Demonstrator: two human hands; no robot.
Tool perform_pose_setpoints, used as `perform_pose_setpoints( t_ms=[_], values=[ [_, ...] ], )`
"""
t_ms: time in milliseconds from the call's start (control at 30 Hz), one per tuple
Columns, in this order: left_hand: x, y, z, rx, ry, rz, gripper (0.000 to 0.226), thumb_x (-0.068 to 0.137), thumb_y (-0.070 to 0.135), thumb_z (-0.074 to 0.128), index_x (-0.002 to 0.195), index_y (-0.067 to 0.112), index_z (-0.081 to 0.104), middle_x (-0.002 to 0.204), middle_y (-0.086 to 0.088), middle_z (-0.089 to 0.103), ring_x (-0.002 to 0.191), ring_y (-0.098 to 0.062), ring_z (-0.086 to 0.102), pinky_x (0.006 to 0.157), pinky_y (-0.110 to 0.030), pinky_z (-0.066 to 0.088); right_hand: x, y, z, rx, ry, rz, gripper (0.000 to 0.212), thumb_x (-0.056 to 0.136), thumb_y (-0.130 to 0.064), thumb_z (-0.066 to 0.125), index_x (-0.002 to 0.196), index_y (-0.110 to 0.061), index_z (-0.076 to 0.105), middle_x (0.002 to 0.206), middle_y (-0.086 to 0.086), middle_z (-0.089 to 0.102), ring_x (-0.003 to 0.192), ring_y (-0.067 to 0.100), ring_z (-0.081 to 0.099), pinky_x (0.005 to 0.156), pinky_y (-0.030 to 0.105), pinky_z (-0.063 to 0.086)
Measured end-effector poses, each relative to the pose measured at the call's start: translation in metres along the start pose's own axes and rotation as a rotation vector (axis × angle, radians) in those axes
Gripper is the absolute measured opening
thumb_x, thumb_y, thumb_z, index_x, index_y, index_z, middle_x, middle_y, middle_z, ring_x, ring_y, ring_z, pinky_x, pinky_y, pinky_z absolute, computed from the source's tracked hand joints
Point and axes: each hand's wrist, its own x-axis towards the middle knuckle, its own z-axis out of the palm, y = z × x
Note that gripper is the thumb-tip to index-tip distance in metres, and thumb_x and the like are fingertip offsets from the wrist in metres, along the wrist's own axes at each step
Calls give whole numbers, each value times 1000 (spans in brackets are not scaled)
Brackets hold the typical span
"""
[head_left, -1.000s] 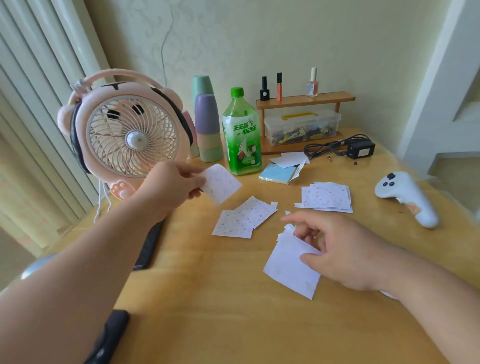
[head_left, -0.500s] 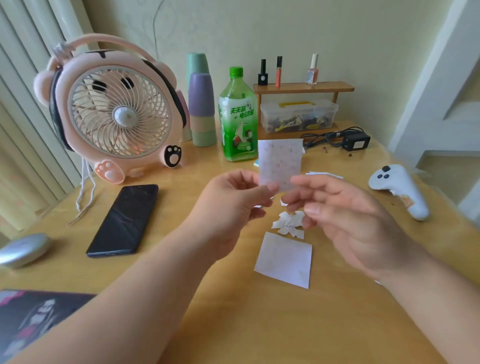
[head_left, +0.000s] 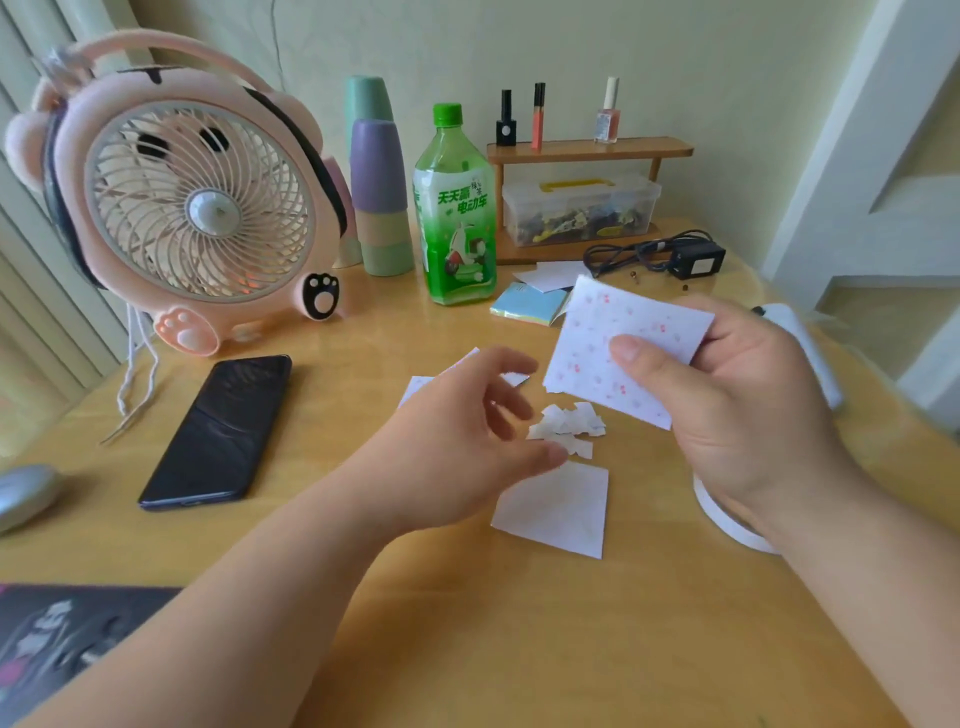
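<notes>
White pink-dotted paper square (head_left: 613, 343) pinched in right hand (head_left: 737, 415); left hand (head_left: 467, 447) loose and empty, probably needed next on its free edge

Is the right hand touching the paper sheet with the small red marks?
Touching. The head view shows the right hand pinching the paper sheet, thumb on its front, fingers behind it.

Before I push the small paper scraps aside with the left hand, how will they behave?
The paper scraps look thin and tiny, so probably almost weightless and likely to scatter rather than slide together. Their curled edges suggest they would crumple, not resist. The fan stands close, so any airflow could shift them.
</notes>
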Motion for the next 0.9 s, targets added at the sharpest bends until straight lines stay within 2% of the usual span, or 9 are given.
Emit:
perform_pose_setpoints(
  t_ms=[67,200,267,367,533,667,733,800,900],
  values=[
    [-4,0,1,222,-1,-128,60,82,50,78,134,43,47,107,21,57,95,2,58,71,-18,46,4,-1,-5,-39,38,-11,12,84,-17,76,95,-13,72,93,2,78,86,19,75,76,42,60],
    [3,2,9,323,-63,-217,53,82,48,78,129,33,56,106,17,53,101,-8,54,78,-24,46,7,3,-6,-6,45,33,15,82,-21,73,95,-14,72,88,1,78,79,18,74,61,30,56],
    [7,7,8,294,-103,-265,39,83,45,80,115,32,62,99,13,58,87,-7,57,65,-22,43,7,5,-4,6,34,42,13,80,-24,71,91,-17,72,84,-1,77,72,14,70,55,22,47],
    [10,7,8,253,-118,-312,28,82,42,82,97,30,63,89,12,61,71,-8,59,55,-22,42,6,6,-3,7,33,43,11,80,-25,71,90,-20,73,90,1,78,81,22,73,60,29,50],
    [8,3,9,223,-70,-233,30,80,32,84,92,32,56,89,11,62,70,-7,57,53,-20,40,6,6,-4,41,30,52,11,79,-22,71,90,-19,73,86,-2,78,74,15,71,53,18,46],
    [5,-2,9,108,-19,-182,26,78,28,86,88,31,62,86,5,70,65,-9,61,58,-26,51,5,3,-2,180,-3,174,15,89,0,69,92,-15,72,85,1,76,74,18,69,48,20,44],
    [3,-5,7,59,6,-169,22,77,30,86,85,31,66,86,4,72,61,-6,60,57,-22,50,5,1,-3,241,-73,250,17,88,1,66,93,-14,72,85,6,73,74,22,64,44,22,39],
    [1,-8,5,-7,42,-165,19,76,31,87,82,30,69,85,4,73,65,-10,63,63,-25,52,5,-2,-5,317,-204,320,21,79,0,70,97,-10,75,91,9,74,77,24,67,49,24,46],
    [-2,-11,4,-145,70,-153,18,75,27,88,81,26,71,81,3,76,69,-13,67,64,-29,52,3,-6,-7,382,-458,389,31,78,-1,64,107,2,74,108,21,74,99,34,73,82,39,62]
  ],
)
